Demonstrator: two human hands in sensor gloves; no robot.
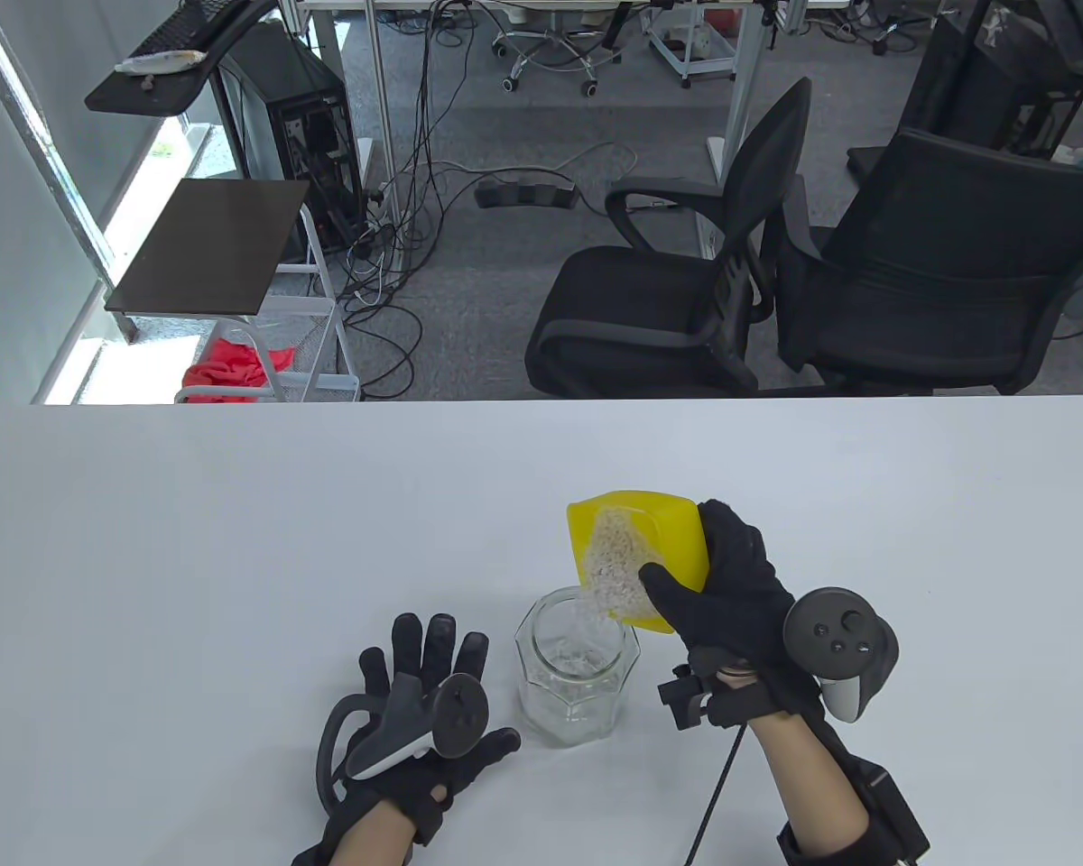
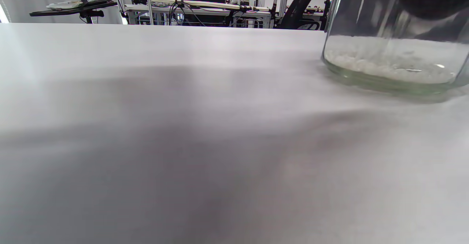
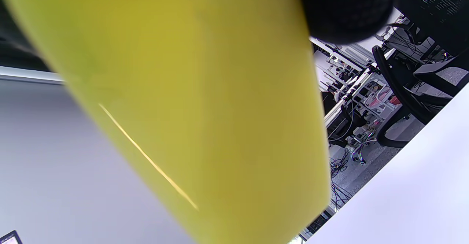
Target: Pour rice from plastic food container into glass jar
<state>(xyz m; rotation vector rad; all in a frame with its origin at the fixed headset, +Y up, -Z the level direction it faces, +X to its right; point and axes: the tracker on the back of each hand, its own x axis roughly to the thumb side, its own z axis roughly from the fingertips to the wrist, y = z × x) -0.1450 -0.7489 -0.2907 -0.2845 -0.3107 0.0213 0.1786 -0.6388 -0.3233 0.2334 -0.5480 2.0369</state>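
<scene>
The glass jar point(image 1: 578, 669) is showing clear, glossy, faceted walls, with highlights gleaming along its thick base point(image 2: 388, 81). The plastic food container point(image 1: 645, 550) is looking like smooth yellow plastic with a soft sheen, a thin bright glint running across its wall point(image 3: 190, 108). The rice point(image 1: 615, 564) is appearing pale, grainy and matt. The desk point(image 1: 235, 541) is presenting a smooth white top with a satin finish. Both hands, the left hand point(image 1: 420, 722) and the right hand point(image 1: 735, 600), are wearing matt black knitted cloth gloves, and the trackers on them are looking like smooth, dark, hard plastic.
</scene>
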